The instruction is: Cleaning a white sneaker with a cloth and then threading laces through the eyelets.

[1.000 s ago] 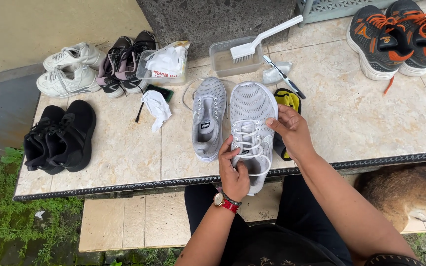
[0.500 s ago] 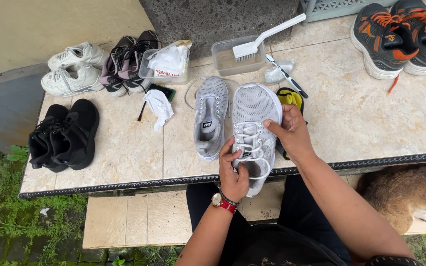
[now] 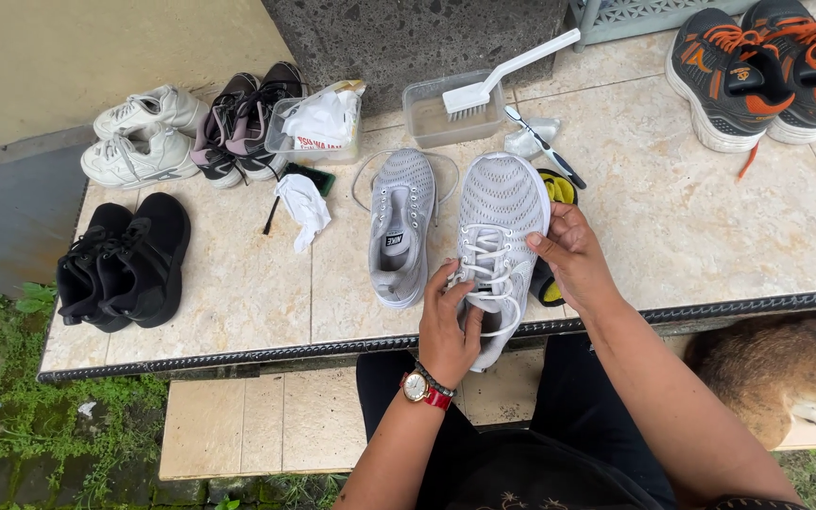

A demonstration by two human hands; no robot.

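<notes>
Bare tiled tabletop (image 3: 710,217) lies open rightward; the unlaced grey shoe (image 3: 400,227) crowds the left.

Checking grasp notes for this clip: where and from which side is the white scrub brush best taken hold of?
Take the white scrub brush by its long handle, coming from above at the upper right. The bristle head rests in the clear plastic tub, while the handle sticks out past the rim, slanting up and free of other things. Likely the easiest grip.

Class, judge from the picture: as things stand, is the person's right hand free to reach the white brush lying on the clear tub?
Probably not straight away: the right hand grips the laced grey shoe. The brush lies uncovered on the tub, nothing blocking the path.
</notes>
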